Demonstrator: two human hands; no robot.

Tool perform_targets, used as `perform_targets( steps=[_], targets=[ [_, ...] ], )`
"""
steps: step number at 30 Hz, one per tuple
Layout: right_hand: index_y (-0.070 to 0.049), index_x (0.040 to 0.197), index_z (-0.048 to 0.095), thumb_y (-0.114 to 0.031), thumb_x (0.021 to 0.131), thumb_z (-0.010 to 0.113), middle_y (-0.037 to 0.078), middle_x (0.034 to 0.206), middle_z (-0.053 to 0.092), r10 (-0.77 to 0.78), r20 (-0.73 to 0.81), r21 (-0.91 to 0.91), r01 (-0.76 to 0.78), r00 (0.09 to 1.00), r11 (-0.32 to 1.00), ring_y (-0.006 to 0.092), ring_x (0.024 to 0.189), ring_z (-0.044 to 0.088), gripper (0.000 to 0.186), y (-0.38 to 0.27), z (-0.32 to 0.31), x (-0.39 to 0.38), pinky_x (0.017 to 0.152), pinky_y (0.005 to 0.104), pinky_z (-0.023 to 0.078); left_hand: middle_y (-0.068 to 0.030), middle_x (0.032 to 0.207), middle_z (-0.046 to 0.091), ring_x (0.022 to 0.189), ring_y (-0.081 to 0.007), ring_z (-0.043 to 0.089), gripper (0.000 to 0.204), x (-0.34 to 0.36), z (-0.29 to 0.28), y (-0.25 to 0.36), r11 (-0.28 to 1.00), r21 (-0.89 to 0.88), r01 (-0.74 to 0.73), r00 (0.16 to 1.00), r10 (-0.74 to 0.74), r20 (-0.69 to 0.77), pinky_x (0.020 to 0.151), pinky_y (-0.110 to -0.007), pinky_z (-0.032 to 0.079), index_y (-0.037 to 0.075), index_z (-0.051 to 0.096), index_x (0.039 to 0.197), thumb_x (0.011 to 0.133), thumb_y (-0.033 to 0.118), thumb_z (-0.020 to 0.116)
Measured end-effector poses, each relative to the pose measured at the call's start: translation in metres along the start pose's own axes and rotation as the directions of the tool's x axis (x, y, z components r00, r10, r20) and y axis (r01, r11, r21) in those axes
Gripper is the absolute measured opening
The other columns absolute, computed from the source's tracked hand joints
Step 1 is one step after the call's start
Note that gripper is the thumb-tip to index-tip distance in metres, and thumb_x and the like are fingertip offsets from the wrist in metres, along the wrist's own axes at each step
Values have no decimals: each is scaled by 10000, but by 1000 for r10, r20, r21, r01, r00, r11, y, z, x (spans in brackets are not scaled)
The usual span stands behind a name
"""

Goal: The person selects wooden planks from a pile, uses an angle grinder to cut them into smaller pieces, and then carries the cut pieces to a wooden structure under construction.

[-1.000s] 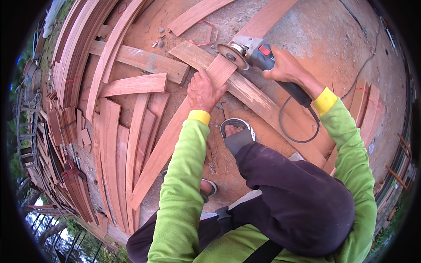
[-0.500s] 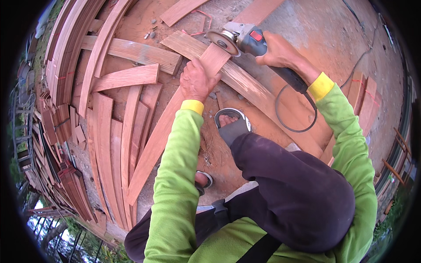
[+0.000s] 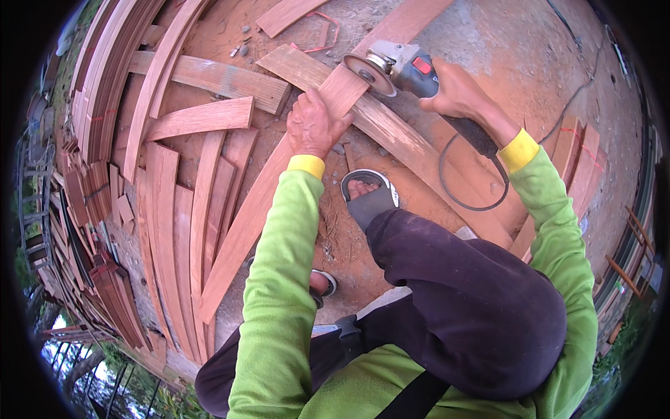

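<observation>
Foot (image 3: 363, 190) planted near centre on the bare ground, and just beyond it the left hand (image 3: 314, 127) presses down, fingers curled over a reddish plank (image 3: 262, 204), presumably pinning it steady! That plank slants from near left to centre, crossing a rough board (image 3: 401, 143), which likely props it up. To the right, the right hand (image 3: 453, 89) wraps firmly around an angle grinder (image 3: 413, 73), its disc (image 3: 368, 75) right at the plank's far end; contact, I can't tell. Far left, long boards (image 3: 115, 73) lie stacked.
</observation>
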State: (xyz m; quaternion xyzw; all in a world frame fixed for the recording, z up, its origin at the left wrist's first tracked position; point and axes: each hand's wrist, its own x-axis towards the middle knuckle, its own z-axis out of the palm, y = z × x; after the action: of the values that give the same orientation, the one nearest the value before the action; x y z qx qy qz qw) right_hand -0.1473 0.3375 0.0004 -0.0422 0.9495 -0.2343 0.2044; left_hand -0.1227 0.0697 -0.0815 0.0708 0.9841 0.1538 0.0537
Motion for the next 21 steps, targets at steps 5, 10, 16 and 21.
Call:
perform_targets(
  steps=[5, 10, 16, 21],
  targets=[
    [90, 979, 566, -240, 608, 705, 303, 862, 636, 28, -9, -17, -29, 1000, 999, 427, 834, 639, 516, -3, 0, -1, 743, 438, 501, -155, 950, 589, 912, -327, 613, 657, 0, -1, 2, 1000, 2, -6, 1000, 6, -16, 778, -422, 514, 18, 508, 988, 621, 469, 814],
    [77, 990, 572, -241, 612, 707, 298, 865, 641, 23, -4, 27, -23, 1000, 999, 424, 844, 642, 512, -12, -4, 2, 746, 439, 504, -194, 990, 593, 944, -356, 607, 667, -1, -5, 2, 999, -44, 2, 1000, -2, 19, 803, -439, 507, -3, 505, 1043, 647, 449, 793],
    [87, 985, 572, -240, 615, 708, 300, 859, 642, 3, -13, -9, -4, 1000, 1000, 427, 836, 646, 513, -8, -1, 9, 746, 437, 507, -187, 1000, 585, 951, -353, 600, 670, 0, -5, 2, 999, -47, 20, 999, -18, 32, 814, -432, 502, -1, 498, 1044, 642, 437, 805],
    [110, 951, 577, -241, 606, 716, 311, 840, 640, -22, -29, -6, 22, 999, 1000, 434, 816, 649, 512, -13, -2, 13, 745, 439, 509, -175, 979, 589, 929, -335, 610, 677, 0, -2, 0, 999, -36, 8, 1000, -7, 12, 795, -425, 508, 8, 501, 1020, 619, 452, 819]
  ],
)
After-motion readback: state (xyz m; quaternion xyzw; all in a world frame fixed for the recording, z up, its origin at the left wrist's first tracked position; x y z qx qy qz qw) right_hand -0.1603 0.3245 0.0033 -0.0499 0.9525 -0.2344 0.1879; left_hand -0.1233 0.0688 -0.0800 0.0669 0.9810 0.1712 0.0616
